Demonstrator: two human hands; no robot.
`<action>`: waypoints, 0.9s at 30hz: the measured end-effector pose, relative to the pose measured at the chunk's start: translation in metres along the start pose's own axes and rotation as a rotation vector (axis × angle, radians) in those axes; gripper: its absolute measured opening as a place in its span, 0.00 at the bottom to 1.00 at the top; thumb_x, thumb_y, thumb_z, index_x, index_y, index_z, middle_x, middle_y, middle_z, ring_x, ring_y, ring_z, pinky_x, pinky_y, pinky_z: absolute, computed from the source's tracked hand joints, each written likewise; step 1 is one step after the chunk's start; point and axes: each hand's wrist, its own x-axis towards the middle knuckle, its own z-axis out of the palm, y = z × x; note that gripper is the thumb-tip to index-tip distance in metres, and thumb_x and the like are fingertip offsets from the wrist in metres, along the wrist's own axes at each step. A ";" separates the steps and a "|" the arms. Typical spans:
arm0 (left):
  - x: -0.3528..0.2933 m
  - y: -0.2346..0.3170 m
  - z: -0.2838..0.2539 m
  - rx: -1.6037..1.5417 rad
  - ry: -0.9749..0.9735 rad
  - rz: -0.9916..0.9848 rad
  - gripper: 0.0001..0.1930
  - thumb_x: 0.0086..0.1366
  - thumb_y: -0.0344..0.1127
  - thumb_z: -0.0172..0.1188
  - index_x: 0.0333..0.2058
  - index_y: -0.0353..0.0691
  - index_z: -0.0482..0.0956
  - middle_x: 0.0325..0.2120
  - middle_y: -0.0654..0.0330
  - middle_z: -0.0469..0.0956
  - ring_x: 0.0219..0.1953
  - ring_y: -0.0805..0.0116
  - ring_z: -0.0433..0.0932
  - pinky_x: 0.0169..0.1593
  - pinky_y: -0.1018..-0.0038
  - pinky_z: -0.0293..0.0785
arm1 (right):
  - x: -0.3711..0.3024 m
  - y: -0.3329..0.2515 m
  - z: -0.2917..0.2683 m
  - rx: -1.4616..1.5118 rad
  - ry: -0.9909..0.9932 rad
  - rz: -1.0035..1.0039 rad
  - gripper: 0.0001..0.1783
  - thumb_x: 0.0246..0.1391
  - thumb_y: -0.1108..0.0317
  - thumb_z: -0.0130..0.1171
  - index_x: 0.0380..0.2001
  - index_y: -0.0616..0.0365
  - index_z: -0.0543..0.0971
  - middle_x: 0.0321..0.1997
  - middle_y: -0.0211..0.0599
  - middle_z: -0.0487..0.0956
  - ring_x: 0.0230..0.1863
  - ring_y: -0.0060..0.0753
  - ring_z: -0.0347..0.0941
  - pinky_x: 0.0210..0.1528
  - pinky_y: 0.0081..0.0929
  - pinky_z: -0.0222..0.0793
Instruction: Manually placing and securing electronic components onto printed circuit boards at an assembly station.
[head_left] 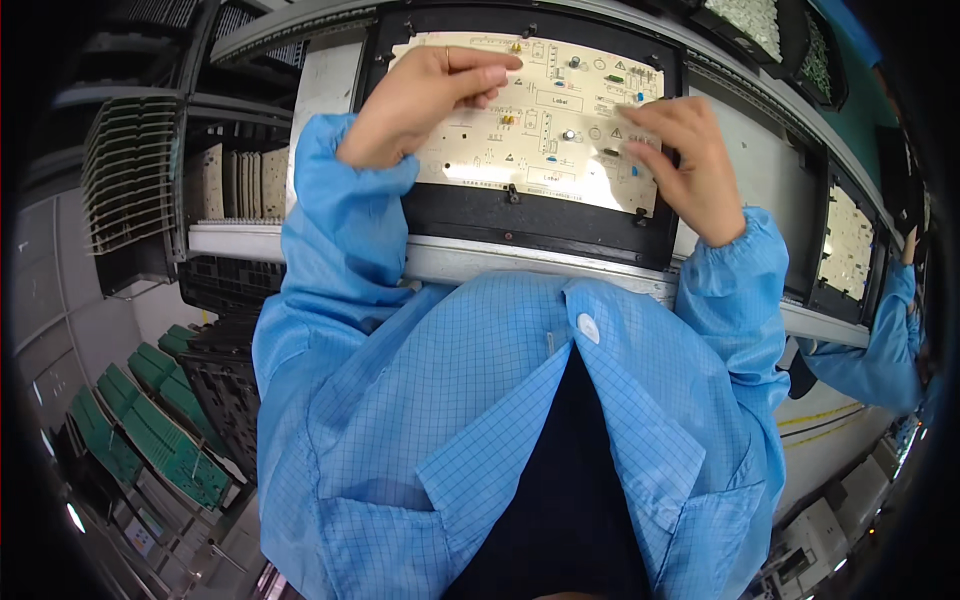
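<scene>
A cream-coloured circuit board (480,172) lies in a black carrier frame (590,232) in front of me. My left hand (430,95) is over the board's left part, index finger and thumb stretched to the right with their tips close together and the other fingers curled. Anything inside its grip is too small or hidden to make out. At the board's right edge, my right hand (690,155) has thumb and index finger apart, nothing visible between them. Mounted on the board are yellow parts (507,120), a round capacitor (569,134) and a small blue part (640,97).
The carrier rests on a conveyor with a metal rail (470,262). Further right is another board (846,243), near a person's blue sleeve (880,340). Racked boards (130,175) and green boards (165,430) stand left. A bin of pale parts (745,25) is at the far right.
</scene>
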 end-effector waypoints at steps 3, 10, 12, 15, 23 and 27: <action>-0.013 0.007 0.013 0.281 -0.044 0.095 0.15 0.63 0.32 0.62 0.48 0.34 0.80 0.30 0.62 0.81 0.29 0.80 0.73 0.37 0.83 0.73 | -0.014 0.005 -0.013 0.026 0.178 0.112 0.16 0.50 0.76 0.62 0.45 0.59 0.82 0.39 0.37 0.80 0.40 0.35 0.71 0.43 0.27 0.67; -0.026 0.009 0.027 0.329 -0.055 0.063 0.14 0.60 0.28 0.64 0.46 0.35 0.81 0.32 0.60 0.82 0.32 0.79 0.76 0.38 0.83 0.74 | -0.063 0.026 -0.013 0.241 0.397 0.432 0.11 0.58 0.73 0.59 0.44 0.59 0.82 0.38 0.35 0.80 0.39 0.22 0.72 0.44 0.20 0.68; -0.027 0.011 0.029 0.352 -0.068 0.022 0.15 0.60 0.27 0.63 0.47 0.34 0.80 0.34 0.60 0.81 0.33 0.79 0.75 0.39 0.83 0.73 | -0.071 0.031 -0.012 0.247 0.363 0.514 0.12 0.62 0.71 0.56 0.47 0.61 0.80 0.43 0.36 0.80 0.47 0.26 0.76 0.52 0.22 0.68; -0.030 0.003 0.035 0.405 -0.015 0.076 0.14 0.60 0.27 0.62 0.46 0.32 0.80 0.33 0.61 0.80 0.32 0.78 0.75 0.38 0.82 0.73 | -0.072 0.033 -0.007 0.328 0.396 0.544 0.13 0.62 0.70 0.56 0.48 0.61 0.79 0.44 0.37 0.80 0.47 0.27 0.76 0.53 0.23 0.69; -0.040 -0.010 0.076 0.642 0.123 0.267 0.10 0.59 0.24 0.58 0.41 0.28 0.78 0.28 0.50 0.79 0.30 0.64 0.79 0.37 0.73 0.77 | -0.073 0.027 -0.012 0.332 0.440 0.533 0.13 0.62 0.70 0.55 0.48 0.60 0.79 0.44 0.37 0.80 0.48 0.27 0.76 0.53 0.24 0.69; -0.040 -0.008 0.086 0.679 0.130 0.218 0.10 0.59 0.24 0.59 0.39 0.28 0.78 0.28 0.51 0.79 0.30 0.63 0.79 0.37 0.72 0.77 | -0.075 0.029 -0.015 0.314 0.452 0.501 0.12 0.62 0.70 0.55 0.48 0.60 0.80 0.43 0.37 0.80 0.47 0.27 0.76 0.53 0.24 0.69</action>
